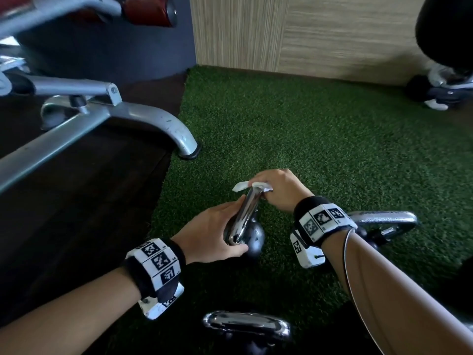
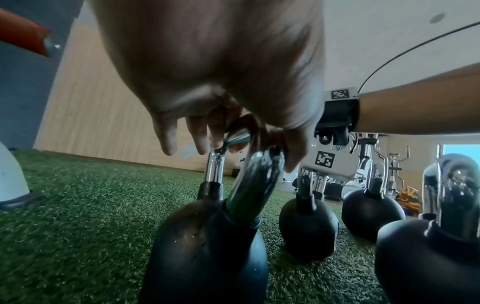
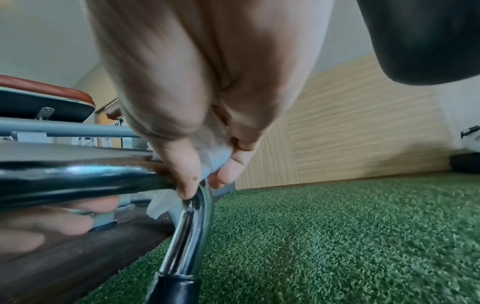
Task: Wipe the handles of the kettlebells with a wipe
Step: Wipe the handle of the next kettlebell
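A black kettlebell (image 1: 253, 242) with a chrome handle (image 1: 247, 211) stands on green turf in the middle of the head view. My left hand (image 1: 212, 234) grips the near corner of that handle, thumb low against the black body. My right hand (image 1: 279, 190) holds a white wipe (image 1: 240, 186) wrapped over the handle's far corner. In the right wrist view the wipe (image 3: 215, 156) is pinched between thumb and fingers against the chrome handle (image 3: 78, 176). The left wrist view shows my left hand's fingers (image 2: 200, 135) curled over the handle (image 2: 254, 181).
Another kettlebell (image 1: 245, 324) stands close below my left wrist and one more (image 1: 384, 221) lies under my right wrist; several show in a row (image 2: 371, 211). A grey bench leg (image 1: 163, 124) rests at the turf's left edge. A wood-panel wall (image 1: 332, 34) closes the back.
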### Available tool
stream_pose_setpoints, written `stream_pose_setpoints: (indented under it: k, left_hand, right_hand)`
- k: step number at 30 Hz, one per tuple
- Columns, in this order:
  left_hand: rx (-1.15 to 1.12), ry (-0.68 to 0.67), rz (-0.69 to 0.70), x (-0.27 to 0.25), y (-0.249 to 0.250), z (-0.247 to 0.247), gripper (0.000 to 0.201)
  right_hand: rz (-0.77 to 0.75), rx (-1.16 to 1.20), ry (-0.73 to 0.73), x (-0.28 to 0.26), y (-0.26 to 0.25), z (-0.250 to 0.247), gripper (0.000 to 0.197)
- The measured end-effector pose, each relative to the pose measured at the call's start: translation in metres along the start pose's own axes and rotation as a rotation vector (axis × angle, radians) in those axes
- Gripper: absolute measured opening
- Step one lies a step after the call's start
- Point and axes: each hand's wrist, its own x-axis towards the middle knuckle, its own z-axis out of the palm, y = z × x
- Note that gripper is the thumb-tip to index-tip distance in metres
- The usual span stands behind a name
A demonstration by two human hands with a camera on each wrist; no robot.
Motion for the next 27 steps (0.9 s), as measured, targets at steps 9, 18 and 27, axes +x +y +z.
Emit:
stream_pose_setpoints:
  k: [9, 18, 27]
  left_hand:
    - [0.356, 0.017, -0.018, 0.014, -0.022, -0.037, 0.089]
    - [0.372, -0.046, -0.199, 0.029, -0.025, -0.045, 0.068]
    - [0.350, 0.140, -0.002, 0.024, 0.031, -0.039, 0.077]
  right_hand:
    - [0.173, -0.019, 0.097, -0.038, 0.006, -0.003, 0.028]
    - [0.285, 0.010, 0.127, -0.063, 0.008, 0.009, 0.016]
    - [0.515, 0.444, 0.398, -0.143, -0.001, -0.061, 0.025]
